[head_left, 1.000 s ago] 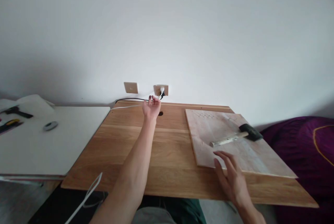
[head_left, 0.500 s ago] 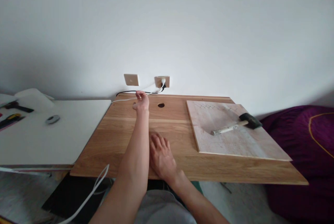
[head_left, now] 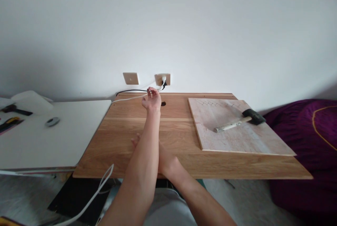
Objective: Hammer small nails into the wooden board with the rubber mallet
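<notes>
My left hand (head_left: 152,99) is stretched toward the back of the wooden desktop (head_left: 110,138), palm turned up and fingers loosely bent and apart. Nothing shows in it. Close to its fingertips run a white cable (head_left: 129,98) and a black cable (head_left: 129,90), below the wall socket (head_left: 162,79). A round hole (head_left: 163,104) in the desktop lies just right of this hand. My right hand (head_left: 163,155) reaches across beneath the left forearm, low over the wood. The forearm covers most of it; only some spread fingertips show on the left side.
A plywood board (head_left: 223,141) lies on the right of the desktop with a rubber mallet (head_left: 234,123) on it. To the left stands a white table (head_left: 71,131) with tools. A loose white cable (head_left: 92,196) hangs at the front; a purple beanbag (head_left: 297,127) is at right.
My left hand has moved right along the back edge, toward the socket. My right hand has slid left, under the left forearm.
</notes>
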Available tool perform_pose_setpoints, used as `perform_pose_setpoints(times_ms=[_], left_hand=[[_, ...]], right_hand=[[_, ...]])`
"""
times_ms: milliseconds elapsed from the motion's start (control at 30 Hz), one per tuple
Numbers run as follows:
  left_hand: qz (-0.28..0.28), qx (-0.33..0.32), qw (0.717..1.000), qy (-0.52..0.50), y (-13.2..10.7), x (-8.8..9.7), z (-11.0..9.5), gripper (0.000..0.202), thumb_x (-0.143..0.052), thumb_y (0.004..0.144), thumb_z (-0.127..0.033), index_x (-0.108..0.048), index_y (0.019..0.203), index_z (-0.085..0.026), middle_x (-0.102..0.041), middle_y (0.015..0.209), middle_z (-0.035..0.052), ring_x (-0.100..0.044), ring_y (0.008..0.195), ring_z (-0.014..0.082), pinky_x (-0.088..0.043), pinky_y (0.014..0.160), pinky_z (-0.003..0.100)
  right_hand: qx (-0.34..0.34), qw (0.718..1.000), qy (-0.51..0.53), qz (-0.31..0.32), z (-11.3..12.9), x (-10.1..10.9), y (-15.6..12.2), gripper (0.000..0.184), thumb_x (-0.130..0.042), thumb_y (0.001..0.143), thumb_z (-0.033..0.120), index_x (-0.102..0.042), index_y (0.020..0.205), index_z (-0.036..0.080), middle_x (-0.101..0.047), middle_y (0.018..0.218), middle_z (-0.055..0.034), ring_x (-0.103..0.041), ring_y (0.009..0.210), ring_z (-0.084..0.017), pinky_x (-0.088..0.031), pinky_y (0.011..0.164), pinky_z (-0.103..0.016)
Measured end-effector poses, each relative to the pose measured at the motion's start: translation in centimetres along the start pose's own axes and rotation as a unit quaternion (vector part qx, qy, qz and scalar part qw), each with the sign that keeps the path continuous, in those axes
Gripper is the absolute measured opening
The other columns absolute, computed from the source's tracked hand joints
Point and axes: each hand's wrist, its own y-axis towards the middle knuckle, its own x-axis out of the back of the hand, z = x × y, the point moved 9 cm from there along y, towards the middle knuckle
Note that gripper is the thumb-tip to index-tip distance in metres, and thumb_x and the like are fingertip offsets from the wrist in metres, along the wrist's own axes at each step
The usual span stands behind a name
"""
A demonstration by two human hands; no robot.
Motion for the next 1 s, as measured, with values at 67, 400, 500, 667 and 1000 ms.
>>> perform_pose_setpoints(times_ms=[67, 400, 500, 667, 1000], left_hand=[[0.042, 0.008, 0.997, 0.061, -1.5, -0.9, 1.2, 0.056, -0.004, 0.108, -0.035, -0.052, 0.087, -0.017, -0.06, 0.086, 0.0093, -0.065, 0.078, 0.0164, -0.057, 0.068, 0.029], [0.577, -0.208, 0.461, 0.642, -12.7, -4.1, 7.7, 0.022, -0.059, 0.09, -0.016, -0.055, 0.069, -0.021, -0.06, 0.073, 0.0072, -0.058, 0.081, 0.0235, -0.043, 0.08, 0.036], [0.658, -0.275, 0.182, 0.677, -13.7, -0.5, 8.4, 0.028, -0.047, 0.094, -0.007, -0.059, 0.072, -0.021, -0.067, 0.079, 0.0117, -0.057, 0.079, 0.0244, -0.039, 0.077, 0.039], [0.651, -0.309, 0.069, 0.69, -13.5, 2.8, 8.8, 0.03, -0.048, 0.095, -0.01, -0.07, 0.081, -0.024, -0.073, 0.087, 0.0102, -0.059, 0.081, 0.0244, -0.038, 0.076, 0.041], [0.635, -0.415, -0.007, 0.651, -15.0, 3.6, 8.6, 0.019, -0.053, 0.099, -0.014, -0.069, 0.088, -0.016, -0.072, 0.083, 0.0102, -0.062, 0.078, 0.0216, -0.035, 0.07, 0.034]], right_hand=[[0.038, 0.995, -0.091, 0.001, 1.0, 1.2, 0.8, 0.06, -0.064, 0.089, 0.031, -0.053, 0.148, 0.029, -0.064, 0.145, -0.005, -0.048, 0.143, -0.026, -0.037, 0.12, -0.048], [0.035, 0.884, -0.399, -0.241, -2.9, 12.3, -0.9, 0.048, -0.039, 0.092, 0.008, -0.054, 0.136, 0.016, -0.058, 0.136, -0.0194, -0.059, 0.121, -0.031, -0.051, 0.1, -0.054], [0.05, 0.876, -0.379, -0.294, -3.8, 12.5, -2.2, 0.04, -0.038, 0.094, 0.012, -0.054, 0.13, 0.018, -0.057, 0.128, -0.0175, -0.06, 0.114, -0.031, -0.054, 0.093, -0.053], [0.066, 0.876, -0.384, -0.285, -4.6, 10.2, -2.6, 0.033, -0.039, 0.096, 0.017, -0.052, 0.127, 0.019, -0.056, 0.125, -0.0176, -0.057, 0.115, -0.034, -0.052, 0.092, -0.056], [0.075, 0.892, -0.344, -0.284, -4.5, 10.4, -2.6, 0.032, -0.039, 0.096, 0.02, -0.057, 0.123, 0.018, -0.059, 0.118, -0.0181, -0.057, 0.112, -0.035, -0.05, 0.096, -0.059]])
